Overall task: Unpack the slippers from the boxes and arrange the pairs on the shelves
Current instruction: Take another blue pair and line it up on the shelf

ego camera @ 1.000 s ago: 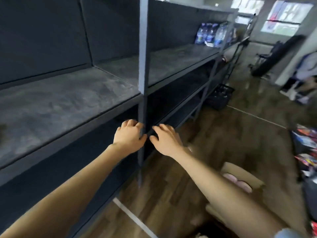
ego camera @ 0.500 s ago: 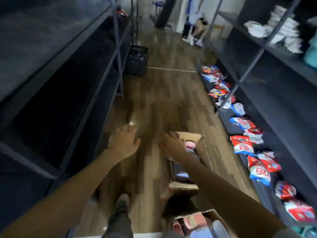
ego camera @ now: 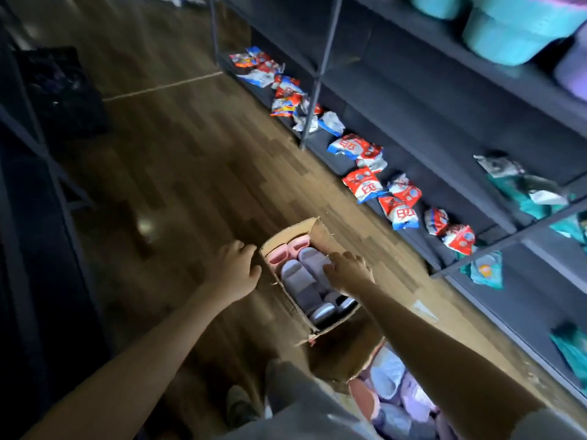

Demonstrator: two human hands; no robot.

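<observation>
R hand (ego camera: 347,273): over the open box (ego camera: 287,235), fingers bent, tips on the grey-lilac slippers (ego camera: 298,281) inside. Closed grip or mere touch: can't tell, blurred.
L hand (ego camera: 236,269): just outside the box's left wall, fingers loosely curled, thumb twd the rim. Whether it holds the cardboard: can't tell.
Open box: cardboard, on the wood floor (ego camera: 190,169), flaps up, edges torn. Contents:
- grey-lilac slippers, 1 pr side by side, mid to near part;
- pink slippers (ego camera: 279,254), far end, touching the grey pr.

2nd box (ego camera: 355,357): cardboard, just nearer than the open box & to its right. Holds pastel slippers (ego camera: 387,382), heaped, lilac/pale blue/pink, qty unclear.
Grey trouser leg (ego camera: 295,392), dark shoe (ego camera: 238,404): near side of the open box.
Dark shelf unit (ego camera: 413,122): right of the open box, running beyond it.
Snack packets (ego camera: 365,182): red/white/blue, strung along that unit's bottom board.
Teal tubs (ego camera: 508,30): upper board, same unit.
Black crate (ego camera: 60,90): on the floor, well beyond the open box, to its left.
</observation>
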